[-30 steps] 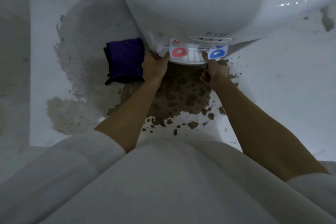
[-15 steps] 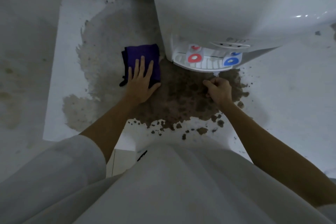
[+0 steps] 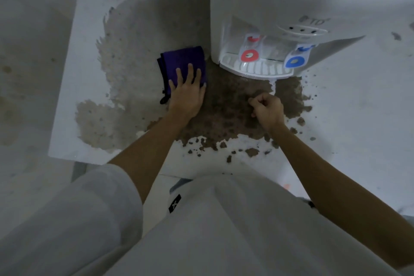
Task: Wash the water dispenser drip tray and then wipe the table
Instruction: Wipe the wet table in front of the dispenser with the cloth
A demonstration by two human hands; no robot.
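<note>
The tray (image 3: 256,69) sits seated at the dispenser (image 3: 291,6) base, the left hand (image 3: 187,94) presses spread fingers flat on the cloth (image 3: 182,63) just beside it, the right hand (image 3: 267,108) hovers curled, empty — a hasty swipe could smear the brown patch (image 3: 224,107) wider across the table (image 3: 358,119), or knock the tray loose.

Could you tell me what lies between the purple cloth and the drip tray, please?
In the head view, only bare, brown-stained table lies between the cloth and the tray; nothing stands there.

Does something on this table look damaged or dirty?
Yes. The white table surface is worn away in a large brown patch before the water dispenser, with loose flecks at its near edge. The left hand presses a purple cloth beside it.
</note>
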